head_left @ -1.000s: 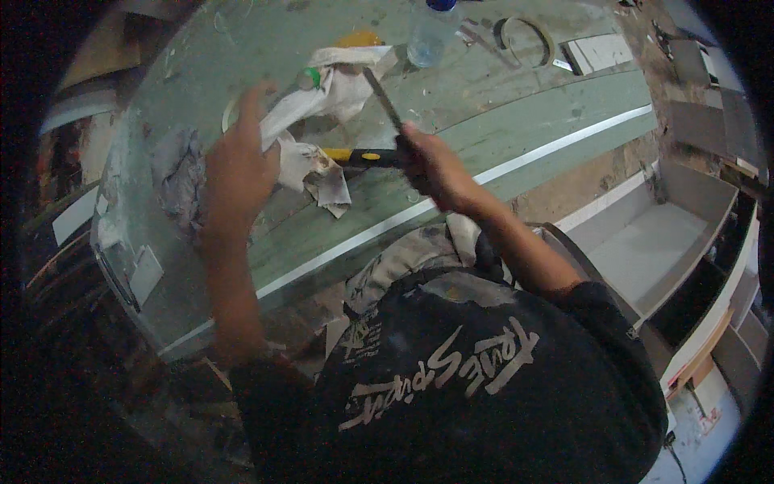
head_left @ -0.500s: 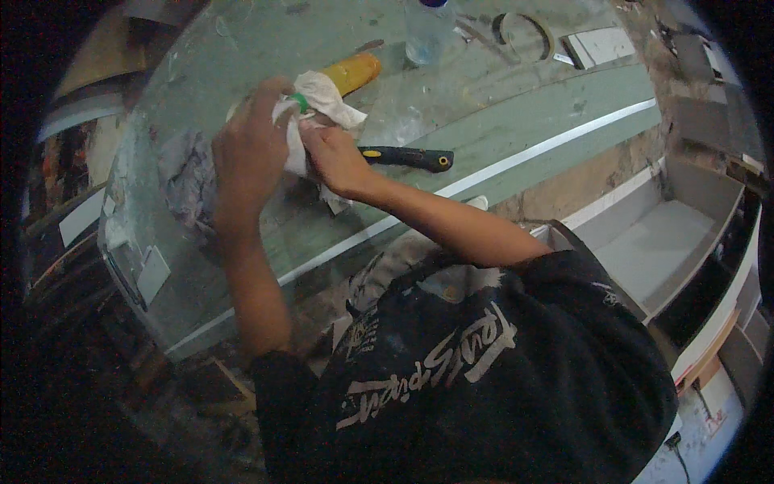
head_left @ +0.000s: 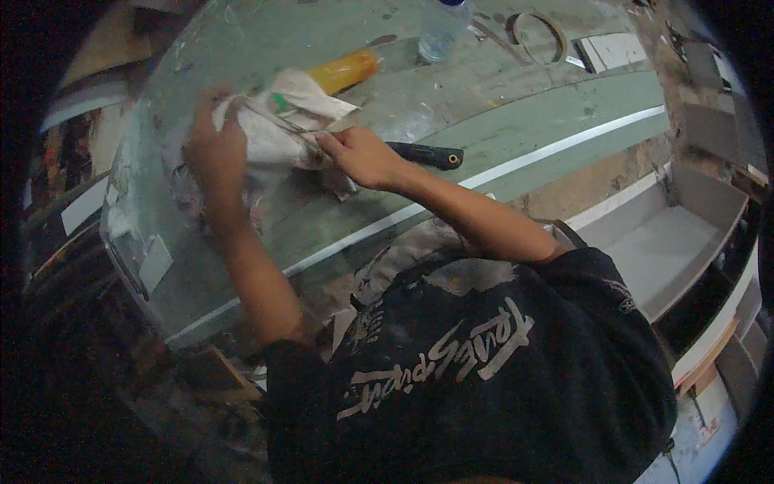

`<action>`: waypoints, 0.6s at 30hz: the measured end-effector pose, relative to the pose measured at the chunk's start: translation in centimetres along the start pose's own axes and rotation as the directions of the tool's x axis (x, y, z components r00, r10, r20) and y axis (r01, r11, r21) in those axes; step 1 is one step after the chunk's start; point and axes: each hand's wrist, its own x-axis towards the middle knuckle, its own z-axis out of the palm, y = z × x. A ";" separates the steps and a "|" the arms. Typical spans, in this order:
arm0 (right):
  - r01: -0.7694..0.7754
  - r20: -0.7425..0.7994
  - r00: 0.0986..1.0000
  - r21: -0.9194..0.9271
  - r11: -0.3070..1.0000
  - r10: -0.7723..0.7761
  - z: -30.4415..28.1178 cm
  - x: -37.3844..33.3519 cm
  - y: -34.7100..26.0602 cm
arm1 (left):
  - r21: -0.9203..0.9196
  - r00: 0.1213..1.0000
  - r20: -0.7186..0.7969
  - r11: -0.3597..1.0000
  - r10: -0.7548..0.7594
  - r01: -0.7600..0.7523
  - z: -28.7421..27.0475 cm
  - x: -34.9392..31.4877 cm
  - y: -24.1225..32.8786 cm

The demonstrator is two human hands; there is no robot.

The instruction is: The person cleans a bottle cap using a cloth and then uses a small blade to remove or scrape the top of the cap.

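Note:
A crumpled white cloth (head_left: pixel 270 141) with a small green patch is stretched between my two hands above the green glass-like tabletop (head_left: pixel 484 105). My right hand (head_left: pixel 367 159) pinches its right edge between thumb and fingers. At its left end is my left hand (head_left: pixel 216 153), closed on the cloth, its fingertips smeared by motion. Just behind the cloth lies a yellow-orange cylindrical thing (head_left: pixel 347 71). Beside my right hand rests a black tool handle (head_left: pixel 427 155); the rest of that tool is hidden. A greyish crumpled rag lies under my left wrist, mostly covered.
At the back stand a clear bottle (head_left: pixel 435 44) with a blue cap, a ring-shaped roll (head_left: pixel 540 39) and a white block (head_left: pixel 610 51). A pale strip (head_left: pixel 556 143) runs along the table's near side. To the right is a grey open tray (head_left: pixel 661 234).
My hands have moved apart, the left one leftward, and the cloth between them is spread wider. The view has shifted slightly.

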 end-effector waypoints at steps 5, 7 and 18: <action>-0.118 -0.064 0.990 0.084 0.989 0.124 -2.4 -3.6 6.2 | -0.162 0.990 -0.117 0.983 0.073 -0.091 -1.7 1.8 -1.4; -0.088 -0.128 0.983 0.311 0.946 0.133 -3.9 -4.3 5.0 | -0.125 0.987 0.001 0.980 0.158 -0.157 -1.6 1.5 -1.5; 0.221 -0.259 0.955 0.304 0.927 -0.143 -2.1 1.0 -4.6 | -0.179 0.989 0.005 0.974 0.145 -0.141 -3.3 1.0 -1.3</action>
